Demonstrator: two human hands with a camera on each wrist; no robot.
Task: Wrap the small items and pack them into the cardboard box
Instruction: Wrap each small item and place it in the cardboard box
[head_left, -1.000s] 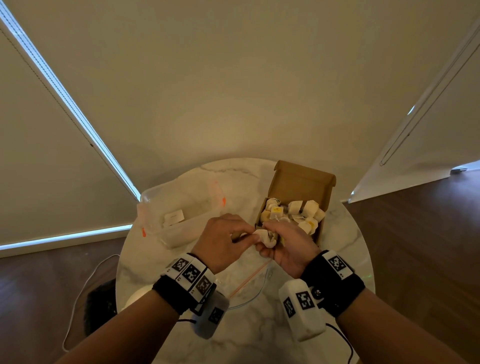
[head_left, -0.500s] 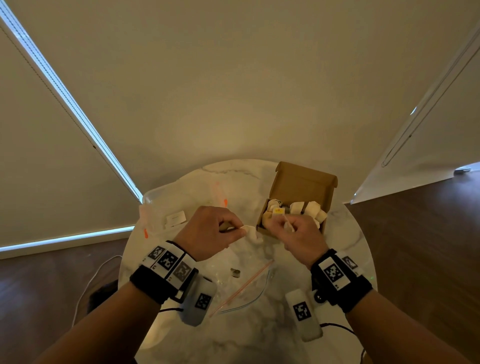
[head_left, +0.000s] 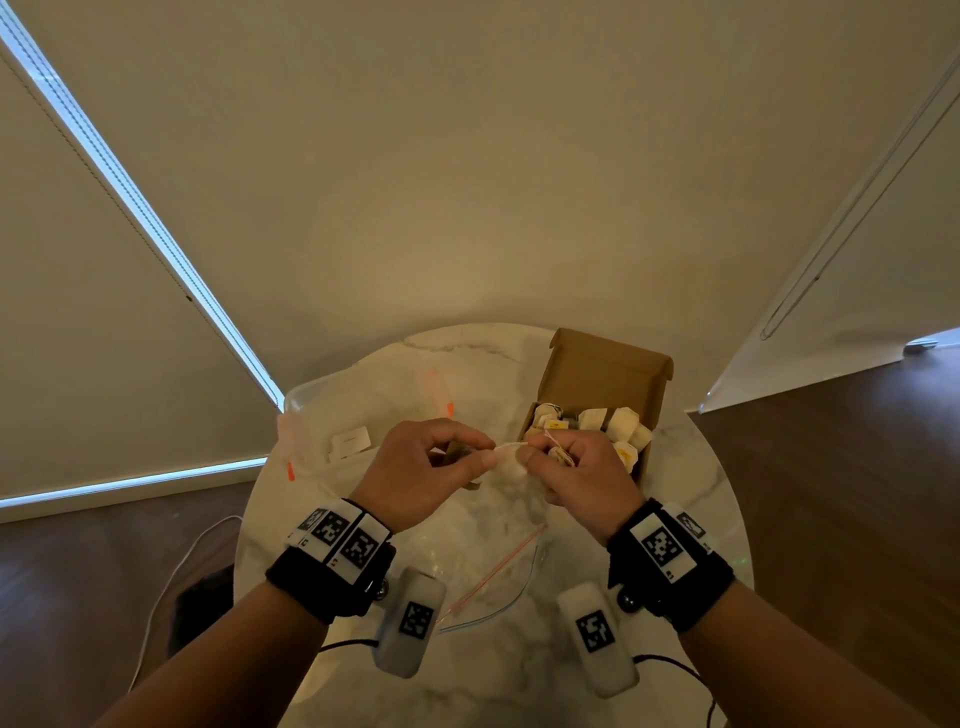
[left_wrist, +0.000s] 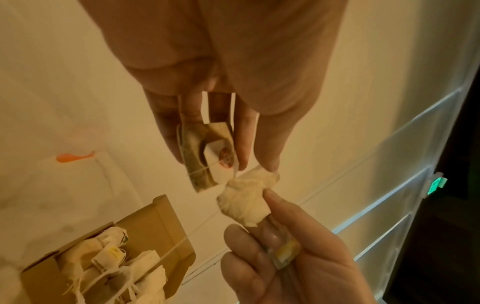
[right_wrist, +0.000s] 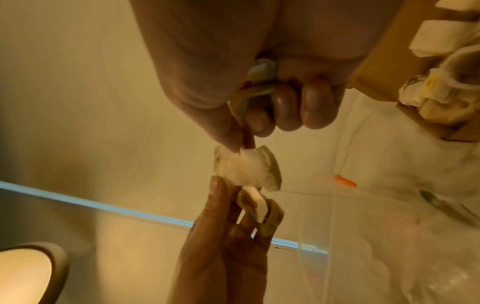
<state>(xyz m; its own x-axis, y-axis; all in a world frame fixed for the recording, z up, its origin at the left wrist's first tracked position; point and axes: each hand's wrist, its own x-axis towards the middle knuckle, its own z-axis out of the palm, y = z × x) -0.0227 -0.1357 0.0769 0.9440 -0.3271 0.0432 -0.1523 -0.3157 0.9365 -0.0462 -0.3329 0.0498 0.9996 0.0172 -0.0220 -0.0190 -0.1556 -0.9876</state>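
Observation:
A small white paper-wrapped bundle (head_left: 511, 460) (left_wrist: 246, 199) (right_wrist: 246, 166) hangs between both hands above the marble table (head_left: 691, 499). My left hand (head_left: 483, 457) (left_wrist: 257, 164) pinches its left end with thumb and forefinger. That hand's other fingers hold a tea bag with a tag (left_wrist: 210, 156) (right_wrist: 259, 209). My right hand (head_left: 530, 452) (right_wrist: 241, 142) pinches the bundle's right end and curls round a small yellow-labelled packet (left_wrist: 283, 253) (right_wrist: 259, 67). The open cardboard box (head_left: 602, 374) (left_wrist: 155, 222) stands just behind the right hand, with several wrapped items (head_left: 618, 421) inside.
A clear plastic tub (head_left: 322, 410) with orange clips sits at the table's back left. A clear zip bag (head_left: 493, 577) lies on the table below my hands. A white cable (head_left: 171, 571) runs over the dark floor on the left. The wall is close behind the table.
A second ago both hands were pressed together round the bundle. They drew apart, and now they hold it stretched between them, slightly higher and further left.

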